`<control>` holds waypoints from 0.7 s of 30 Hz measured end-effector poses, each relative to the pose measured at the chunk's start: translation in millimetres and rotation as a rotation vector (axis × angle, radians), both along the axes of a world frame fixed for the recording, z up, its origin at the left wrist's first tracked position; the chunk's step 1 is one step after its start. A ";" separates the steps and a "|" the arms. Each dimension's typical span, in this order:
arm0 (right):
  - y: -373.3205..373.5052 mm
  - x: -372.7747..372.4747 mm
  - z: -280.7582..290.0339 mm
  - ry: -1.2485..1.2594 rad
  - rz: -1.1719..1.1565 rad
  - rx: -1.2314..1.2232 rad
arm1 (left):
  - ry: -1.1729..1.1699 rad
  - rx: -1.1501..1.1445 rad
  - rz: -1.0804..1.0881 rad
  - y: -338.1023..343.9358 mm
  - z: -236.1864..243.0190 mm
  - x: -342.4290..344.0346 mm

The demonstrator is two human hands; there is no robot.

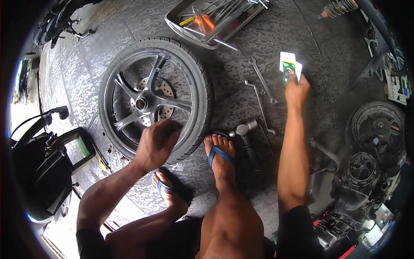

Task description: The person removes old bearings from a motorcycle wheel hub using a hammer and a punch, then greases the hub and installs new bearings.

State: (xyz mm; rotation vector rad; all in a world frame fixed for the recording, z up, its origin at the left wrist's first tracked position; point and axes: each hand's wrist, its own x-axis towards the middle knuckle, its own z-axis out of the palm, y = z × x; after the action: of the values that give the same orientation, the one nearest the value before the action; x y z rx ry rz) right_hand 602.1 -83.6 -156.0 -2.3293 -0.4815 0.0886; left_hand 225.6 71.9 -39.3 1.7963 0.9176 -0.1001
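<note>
My right hand (296,90), out to the right over the floor, grips white and green paper packets (288,64) with its thumb on top. My left hand (158,144) is closed over the lower part of the wheel (192,84); a dark shape shows at its fingers, too unclear to name. The wheel lies flat with its tyre, five-spoke rim and brake disc (166,88) visible. Between the wheel and my right arm lie two wrenches (261,77), a thin rod and a hammer (244,129).
A metal tray (174,23) of tools is above the wheel. Black motorcycle parts (43,172) and a dark frame stand at the left. At the right are a second wheel (360,116), engine parts (362,177) and a spring shock (338,8). My sandalled feet (220,159) are beside the tyre.
</note>
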 end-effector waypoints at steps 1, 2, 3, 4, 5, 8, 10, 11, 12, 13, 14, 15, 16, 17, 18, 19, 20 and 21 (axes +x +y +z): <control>-5.0 -11.4 13.8 0.206 -0.021 0.156 | -0.015 -0.018 -0.007 -3.1 -6.2 10.4; -9.1 -23.6 24.8 0.417 -0.037 0.316 | -0.027 -0.031 -0.009 -6.6 -10.7 20.6; -17.0 -37.8 38.9 0.588 -0.031 0.363 | -0.030 -0.082 -0.004 -11.4 -16.8 33.7; -26.3 -52.1 49.9 0.759 -0.026 0.411 | -0.034 -0.131 0.001 -17.8 -22.6 48.6; -34.1 -66.8 54.6 0.948 0.034 0.517 | -0.073 -0.270 0.087 -25.9 -35.0 61.1; -49.0 -111.2 58.2 1.323 0.060 0.679 | -0.213 -0.920 0.543 -53.7 -56.0 102.3; -56.2 -128.7 46.8 1.377 0.072 0.652 | -0.411 -1.181 0.652 -65.8 -71.3 114.7; -58.6 -137.8 41.5 1.332 0.007 0.628 | -0.350 -1.068 0.675 -70.1 -67.3 117.9; -60.2 -143.5 37.0 1.290 -0.049 0.602 | -0.293 -0.950 0.702 -73.7 -64.0 119.2; -64.0 -143.0 33.1 1.311 -0.042 0.595 | -0.314 -0.931 0.743 -77.1 -73.1 115.6; -67.0 -143.3 30.6 1.286 -0.053 0.587 | -0.335 -0.910 0.787 -80.1 -82.5 110.7; -68.1 -145.6 27.8 1.265 -0.066 0.588 | -0.325 -0.854 0.845 -80.6 -82.5 107.1; -67.8 -147.2 25.6 1.245 -0.077 0.588 | -0.267 -0.636 0.838 -81.2 -89.8 100.0; -66.2 -148.1 24.0 1.245 -0.097 0.656 | -0.285 -0.462 0.843 -81.9 -92.6 93.0; -64.8 -148.5 21.6 1.196 -0.138 0.713 | -0.300 -0.290 0.840 -81.7 -92.0 88.3; -63.3 -148.4 18.3 1.146 -0.180 0.769 | -0.286 -0.212 0.895 -79.1 -83.7 86.5; -63.6 -148.5 13.4 1.094 -0.222 0.825 | -0.308 -0.213 0.958 -77.1 -93.5 79.7; -62.9 -146.6 6.6 1.034 -0.206 0.754 | -0.313 -0.207 0.971 -74.3 -93.2 75.3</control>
State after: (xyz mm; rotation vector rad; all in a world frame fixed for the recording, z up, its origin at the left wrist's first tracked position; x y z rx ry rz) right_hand 455.6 -146.4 -149.4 -1.3213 0.2318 0.8068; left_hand 301.0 -2.3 -132.5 0.9888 1.3823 0.6567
